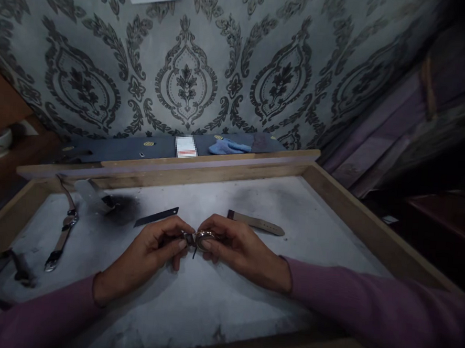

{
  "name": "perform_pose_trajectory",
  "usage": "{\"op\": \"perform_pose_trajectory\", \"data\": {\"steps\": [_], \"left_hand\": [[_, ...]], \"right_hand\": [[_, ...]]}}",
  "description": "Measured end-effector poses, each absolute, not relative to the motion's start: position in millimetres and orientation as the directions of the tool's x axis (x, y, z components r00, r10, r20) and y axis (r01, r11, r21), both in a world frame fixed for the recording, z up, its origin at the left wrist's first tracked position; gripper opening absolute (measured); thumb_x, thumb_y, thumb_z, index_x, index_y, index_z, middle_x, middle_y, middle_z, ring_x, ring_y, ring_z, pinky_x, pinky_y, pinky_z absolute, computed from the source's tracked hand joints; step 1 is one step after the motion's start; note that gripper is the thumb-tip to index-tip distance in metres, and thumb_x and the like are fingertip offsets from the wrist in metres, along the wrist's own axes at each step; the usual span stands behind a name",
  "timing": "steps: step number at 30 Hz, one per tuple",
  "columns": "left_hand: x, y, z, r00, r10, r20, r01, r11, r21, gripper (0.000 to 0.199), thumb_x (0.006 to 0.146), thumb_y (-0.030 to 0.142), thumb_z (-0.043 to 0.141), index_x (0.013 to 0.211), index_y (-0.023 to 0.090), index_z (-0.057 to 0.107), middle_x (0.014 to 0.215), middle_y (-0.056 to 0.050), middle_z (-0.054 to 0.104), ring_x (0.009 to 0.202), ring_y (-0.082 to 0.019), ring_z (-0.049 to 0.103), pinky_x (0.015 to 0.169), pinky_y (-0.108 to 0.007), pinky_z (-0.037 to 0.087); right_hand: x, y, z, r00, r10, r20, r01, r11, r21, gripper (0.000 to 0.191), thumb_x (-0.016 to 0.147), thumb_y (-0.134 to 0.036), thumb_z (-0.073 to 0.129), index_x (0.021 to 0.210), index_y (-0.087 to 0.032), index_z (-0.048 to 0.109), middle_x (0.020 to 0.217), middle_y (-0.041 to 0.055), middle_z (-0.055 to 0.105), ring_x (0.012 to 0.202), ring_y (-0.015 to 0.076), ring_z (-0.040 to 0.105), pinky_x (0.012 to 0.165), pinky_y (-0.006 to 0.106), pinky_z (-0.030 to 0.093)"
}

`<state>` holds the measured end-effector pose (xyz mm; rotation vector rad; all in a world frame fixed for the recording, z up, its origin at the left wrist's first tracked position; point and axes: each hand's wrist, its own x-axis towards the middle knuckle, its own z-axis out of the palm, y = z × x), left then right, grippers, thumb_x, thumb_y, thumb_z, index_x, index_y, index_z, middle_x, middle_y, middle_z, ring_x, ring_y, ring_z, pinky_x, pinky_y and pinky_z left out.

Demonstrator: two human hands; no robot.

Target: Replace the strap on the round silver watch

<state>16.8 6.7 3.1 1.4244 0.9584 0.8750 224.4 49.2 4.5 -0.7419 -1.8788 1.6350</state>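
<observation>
My right hand (239,248) is closed on a round, gold-coloured watch case (205,240), thumb on its near side. A short dark strap end (189,238) sits at the left edge of the case. My left hand (155,245) pinches that strap end, and its fingers hide the rest of it. A thin dark pin-like piece (194,253) points down between both hands. Behind my right hand lies a loose tan strap piece (264,226) with small holes. Behind my left hand is a dark flat strip (157,216) with slanted ends and one small hole.
A wooden-rimmed work tray (348,207) surrounds my hands. At its left lie a strapped watch (70,219), a pale curved object (89,195) and dark curved bands (17,271). On the ledge beyond are a blue cloth (230,147) and a white packet (186,146).
</observation>
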Motion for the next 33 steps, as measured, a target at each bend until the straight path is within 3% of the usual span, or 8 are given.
{"op": "perform_pose_trajectory", "data": {"steps": [16,33], "left_hand": [[17,7,10,0.372,0.928,0.005,0.132,-0.058,0.99,0.016,0.09,0.021,0.057,0.098,0.014,0.069,0.074,-0.001,0.059,0.059,-0.009,0.053,0.054,-0.02,0.047],[14,7,15,0.361,0.933,0.007,0.176,-0.076,0.981,0.015,0.089,0.02,0.056,0.096,0.015,0.069,0.076,-0.001,0.063,0.057,-0.008,0.054,0.053,-0.02,0.046]], "right_hand": [[222,48,3,-0.696,0.718,0.024,0.022,0.055,-0.998,0.014,0.089,-0.027,0.059,0.093,-0.014,0.059,0.074,0.0019,0.063,0.065,0.0111,0.06,0.06,0.025,0.05],[225,47,9,-0.705,0.708,0.044,0.098,0.158,-0.983,0.014,0.091,-0.028,0.055,0.095,-0.015,0.06,0.078,0.003,0.063,0.068,0.0124,0.061,0.061,0.026,0.051]]}}
